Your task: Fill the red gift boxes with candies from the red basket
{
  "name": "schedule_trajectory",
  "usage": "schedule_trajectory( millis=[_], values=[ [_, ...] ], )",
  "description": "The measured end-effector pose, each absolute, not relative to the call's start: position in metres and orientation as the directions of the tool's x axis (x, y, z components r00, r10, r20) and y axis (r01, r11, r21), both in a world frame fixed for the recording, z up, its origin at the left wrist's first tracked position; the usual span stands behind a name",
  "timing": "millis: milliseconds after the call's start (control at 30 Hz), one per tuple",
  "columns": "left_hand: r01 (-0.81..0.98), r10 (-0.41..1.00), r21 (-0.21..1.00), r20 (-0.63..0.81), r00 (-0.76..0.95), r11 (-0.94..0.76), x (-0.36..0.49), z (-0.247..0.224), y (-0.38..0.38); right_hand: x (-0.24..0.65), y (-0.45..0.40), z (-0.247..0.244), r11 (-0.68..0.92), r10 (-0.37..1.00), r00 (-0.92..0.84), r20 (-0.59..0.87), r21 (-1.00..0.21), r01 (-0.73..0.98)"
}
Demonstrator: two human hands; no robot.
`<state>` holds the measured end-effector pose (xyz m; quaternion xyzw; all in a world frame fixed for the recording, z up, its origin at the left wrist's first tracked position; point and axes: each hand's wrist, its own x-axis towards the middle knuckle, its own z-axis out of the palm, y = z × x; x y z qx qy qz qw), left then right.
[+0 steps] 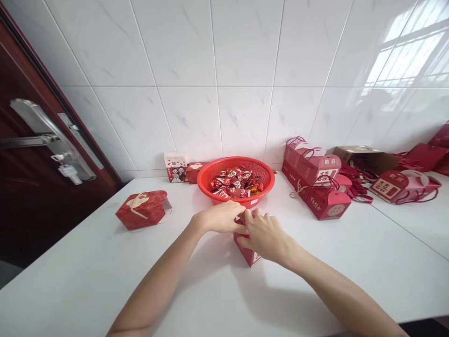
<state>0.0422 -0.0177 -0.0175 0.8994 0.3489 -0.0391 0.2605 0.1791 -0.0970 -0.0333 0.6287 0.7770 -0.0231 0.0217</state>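
Note:
A small red candy box [248, 255] stands on the white table, just in front of a red plastic basket [200, 181]. My left hand [221, 217] reaches over the far top part of the box, its fingers bent and pressed against it. Across the top and near side lies my right hand [266, 234], fingers curled round the box with the thumb along its left face. Both hands meet at the top and hide most of it, so I cannot see its flaps or opening. Wrapped candies [234, 183], mostly red, lie heaped in the basket.
To the left, a red box with a cord bow [142, 210] lies on the table [87, 271]. A cartoon-printed box [176, 168] leans by the tiled wall. At right are handled red boxes [312, 173], an open cardboard carton [365, 157] and another red box [396, 186].

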Motion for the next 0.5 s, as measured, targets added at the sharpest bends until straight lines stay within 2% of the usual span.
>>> schedule_trajectory(
  millis=[133,200,267,333,400,500],
  values=[
    [0.623,0.633,0.430,-0.142,0.761,-0.653,0.031,-0.005,-0.019,0.220,-0.094,-0.008,0.256,0.957,-0.267,-0.111,-0.102,0.961],
    [0.598,0.651,0.434,-0.035,0.759,-0.674,0.023,0.002,-0.018,0.256,-0.099,0.011,0.204,0.976,-0.214,-0.036,-0.172,0.964],
    [0.588,0.678,0.442,0.063,0.733,-0.677,0.015,0.006,-0.015,0.298,-0.106,0.027,0.064,0.996,-0.039,0.086,-0.310,0.949],
    [0.602,0.713,0.453,0.115,0.692,-0.657,0.007,0.007,-0.009,0.341,-0.114,0.039,-0.119,0.943,0.242,0.228,-0.448,0.886],
    [0.625,0.745,0.456,0.142,0.652,-0.634,0.000,0.005,0.001,0.381,-0.119,0.044,-0.273,0.768,0.500,0.401,-0.502,0.821],
    [0.669,0.780,0.430,0.156,0.606,-0.606,-0.007,-0.004,0.017,0.432,-0.116,0.039,-0.360,0.561,0.642,0.523,-0.544,0.758]
  ],
)
